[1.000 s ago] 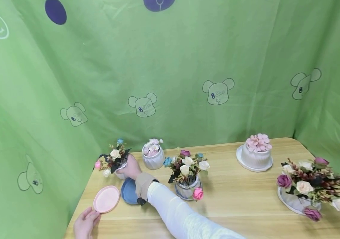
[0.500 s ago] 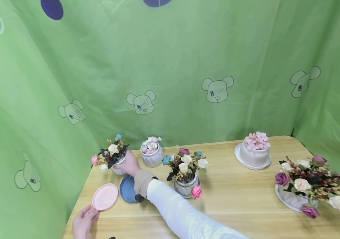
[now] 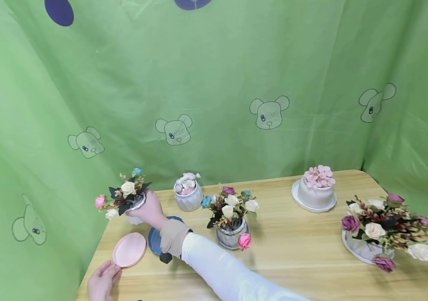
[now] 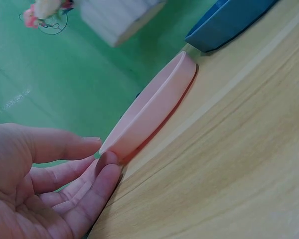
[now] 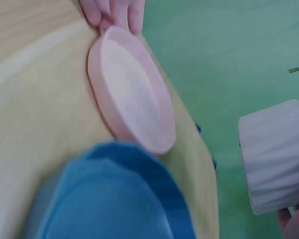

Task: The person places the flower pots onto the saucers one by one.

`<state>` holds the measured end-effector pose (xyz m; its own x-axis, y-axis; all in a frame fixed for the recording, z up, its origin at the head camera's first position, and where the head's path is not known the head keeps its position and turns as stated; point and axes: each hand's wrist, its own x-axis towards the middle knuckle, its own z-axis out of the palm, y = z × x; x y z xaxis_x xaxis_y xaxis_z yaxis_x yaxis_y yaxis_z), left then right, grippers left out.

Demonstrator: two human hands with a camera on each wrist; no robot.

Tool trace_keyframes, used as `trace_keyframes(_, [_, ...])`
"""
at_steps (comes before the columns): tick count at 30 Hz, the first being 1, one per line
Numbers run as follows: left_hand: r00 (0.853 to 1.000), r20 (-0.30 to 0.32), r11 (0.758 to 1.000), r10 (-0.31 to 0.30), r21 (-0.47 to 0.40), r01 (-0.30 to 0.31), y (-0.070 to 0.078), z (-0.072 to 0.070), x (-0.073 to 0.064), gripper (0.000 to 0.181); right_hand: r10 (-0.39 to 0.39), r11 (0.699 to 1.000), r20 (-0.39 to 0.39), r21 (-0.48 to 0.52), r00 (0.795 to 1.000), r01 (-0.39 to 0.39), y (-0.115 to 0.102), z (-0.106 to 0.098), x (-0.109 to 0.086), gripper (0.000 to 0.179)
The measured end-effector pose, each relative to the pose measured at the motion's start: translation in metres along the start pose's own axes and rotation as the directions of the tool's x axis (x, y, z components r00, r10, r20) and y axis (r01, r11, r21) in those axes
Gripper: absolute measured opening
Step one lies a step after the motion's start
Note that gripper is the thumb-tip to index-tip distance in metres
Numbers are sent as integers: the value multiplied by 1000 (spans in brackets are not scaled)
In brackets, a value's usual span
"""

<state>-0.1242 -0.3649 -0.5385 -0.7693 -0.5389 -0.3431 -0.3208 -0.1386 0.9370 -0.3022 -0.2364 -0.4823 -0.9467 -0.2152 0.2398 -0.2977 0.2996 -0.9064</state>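
My right hand [image 3: 149, 210] grips a white flowerpot [image 5: 276, 157] by its side. White, pink and blue artificial flowers [image 3: 127, 190] with dark leaves stick out of it. In both wrist views the pot hangs above the table, just beyond the pink saucer [image 3: 129, 250]. That round, low-rimmed saucer lies flat at the table's left side. My left hand [image 4: 55, 181] pinches its near rim between thumb and fingers. Beside it sits a blue saucer [image 5: 109, 199], partly hidden under my right wrist in the head view.
A small white pot [image 3: 188, 198] of pale flowers stands at the back. Right of the blue saucer is another flowerpot [image 3: 231, 236] on a saucer. Farther right are a pink-flowered pot [image 3: 316, 196] and a large mixed bouquet [image 3: 387, 225], each on a white saucer. Green curtain [image 3: 214, 83] surrounds the wooden table [image 3: 293, 259].
My right hand has carried the flowerpot left, from behind the blue saucer to behind the pink one. My left hand stays at the pink saucer's rim. The head view has shifted slightly.
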Motion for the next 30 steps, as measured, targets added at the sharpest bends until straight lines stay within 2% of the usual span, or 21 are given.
trace_keyframes(7, [1000,1,1000,10,-7,-10,-1,0,0,70,-48,999,51,19,998,47,-16,2,-16,83])
trace_keyframes(13, [1000,23,1000,13,4,-13,0,0,-1,70,-89,994,88,64,992,84,-21,5,-26,82])
trace_keyframes(23, [998,51,999,47,-18,-46,0,-1,-1,65,-63,998,154,-13,986,66,-20,16,-45,81])
trace_keyframes(30, [997,37,997,69,-24,-68,-3,-1,1,64,-69,996,188,-48,980,80,-12,23,-55,81])
